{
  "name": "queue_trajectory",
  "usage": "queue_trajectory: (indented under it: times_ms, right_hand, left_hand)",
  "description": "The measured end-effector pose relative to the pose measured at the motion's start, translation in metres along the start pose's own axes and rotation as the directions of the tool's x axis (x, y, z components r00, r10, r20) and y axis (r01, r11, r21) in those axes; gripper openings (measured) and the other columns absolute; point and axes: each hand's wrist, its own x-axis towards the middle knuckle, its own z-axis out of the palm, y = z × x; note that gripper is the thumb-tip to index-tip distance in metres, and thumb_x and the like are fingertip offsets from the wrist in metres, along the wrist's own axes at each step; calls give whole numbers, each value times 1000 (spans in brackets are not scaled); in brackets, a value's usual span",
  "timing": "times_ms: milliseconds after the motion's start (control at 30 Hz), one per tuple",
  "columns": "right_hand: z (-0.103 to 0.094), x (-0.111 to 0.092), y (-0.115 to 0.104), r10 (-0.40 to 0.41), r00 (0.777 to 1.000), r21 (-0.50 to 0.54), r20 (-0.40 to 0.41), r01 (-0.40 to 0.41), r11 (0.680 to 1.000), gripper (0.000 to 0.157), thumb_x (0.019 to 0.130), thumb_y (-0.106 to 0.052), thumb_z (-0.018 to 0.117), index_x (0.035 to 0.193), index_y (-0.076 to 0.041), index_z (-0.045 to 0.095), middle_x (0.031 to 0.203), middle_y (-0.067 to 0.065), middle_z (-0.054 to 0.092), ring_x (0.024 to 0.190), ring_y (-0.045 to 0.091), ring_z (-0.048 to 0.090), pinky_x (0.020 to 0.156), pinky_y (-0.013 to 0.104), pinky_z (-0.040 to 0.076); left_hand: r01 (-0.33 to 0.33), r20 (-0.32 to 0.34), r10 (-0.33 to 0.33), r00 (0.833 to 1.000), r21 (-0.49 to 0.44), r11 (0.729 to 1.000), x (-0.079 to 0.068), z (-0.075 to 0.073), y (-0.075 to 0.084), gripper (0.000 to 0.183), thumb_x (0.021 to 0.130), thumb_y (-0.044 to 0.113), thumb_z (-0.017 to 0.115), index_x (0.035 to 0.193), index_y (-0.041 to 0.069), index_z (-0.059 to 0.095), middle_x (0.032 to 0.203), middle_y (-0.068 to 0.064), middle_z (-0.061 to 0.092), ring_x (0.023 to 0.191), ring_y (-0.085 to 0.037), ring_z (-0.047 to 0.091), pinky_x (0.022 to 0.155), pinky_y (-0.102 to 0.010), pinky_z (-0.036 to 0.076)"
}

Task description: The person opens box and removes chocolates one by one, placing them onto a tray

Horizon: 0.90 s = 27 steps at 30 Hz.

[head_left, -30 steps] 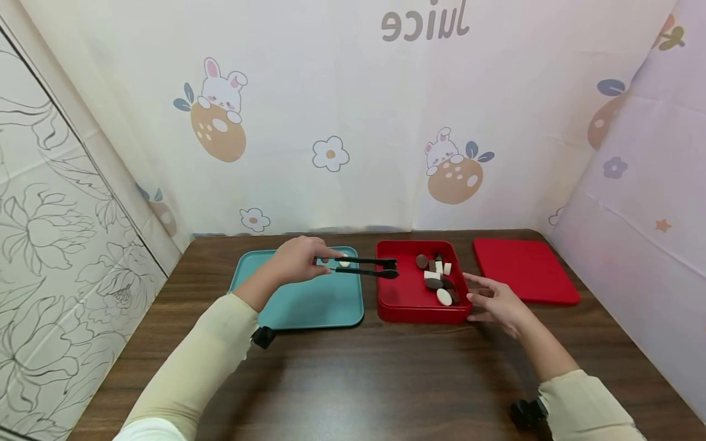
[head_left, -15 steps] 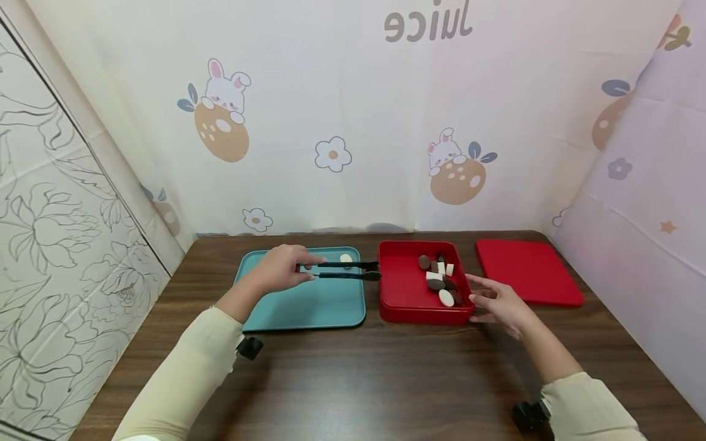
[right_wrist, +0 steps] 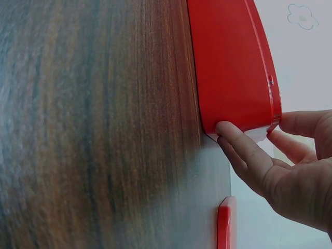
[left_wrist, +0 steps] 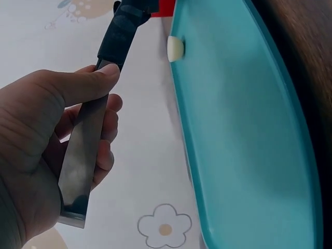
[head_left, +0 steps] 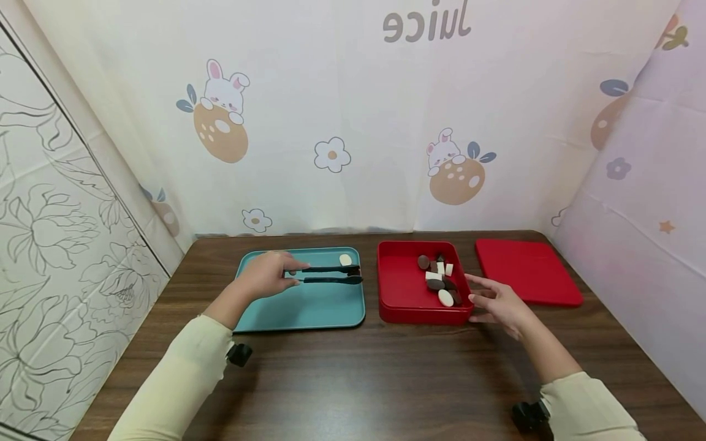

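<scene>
As left hand (head_left: 266,275) grips tongs (left_wrist: 87,132), arm (head_left: 190,352) outstretched

L hand (left_wrist: 33,127) grips tongs (left_wrist: 84,150) nr teal tray (left_wrist: 249,129).

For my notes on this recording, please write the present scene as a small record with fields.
left hand: holds tongs over the blue tray
right hand: fingertips touch the red box
blue tray: a white piece near its far edge
red box: open, dark and white pieces towards its right side
red panel: flat on the table, right of the box
</scene>
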Motion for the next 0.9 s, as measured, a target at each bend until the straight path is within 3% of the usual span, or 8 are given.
queue_trajectory:
  times_ms: [400,700,900]
  right_hand:
    - [0,1,0,3,1000,2,4,-3,1000,63,101,-9,51,156,-4,19,145,38,28,126,48,44,82,49,54]
    - [-1,0,0,7,1000,4,3,-7,1000,63,101,-9,51,156,-4,19,145,38,28,126,49,43,83,50,53]
    - [0,-1,-1,9,1000,-4,1,-9,1000,64,101,-10,53,156,-5,20,145,37,29,126,49,44,83,49,53]
  left_hand:
    - [73,36,-75,997,56,996,-2,5,-8,40,85,13,77,124,13,70,106,-8,69,70,-10,60,53,-24,45]
    - [95,76,-101,992,79,992,4,11,-10,40,85,15,77,124,15,70,99,-6,68,72,-12,60,56,-27,47]
    - [117,87,-123,989,70,991,6,11,-11,44,85,16,77,127,14,67,105,-9,68,68,-11,57,54,-27,45]
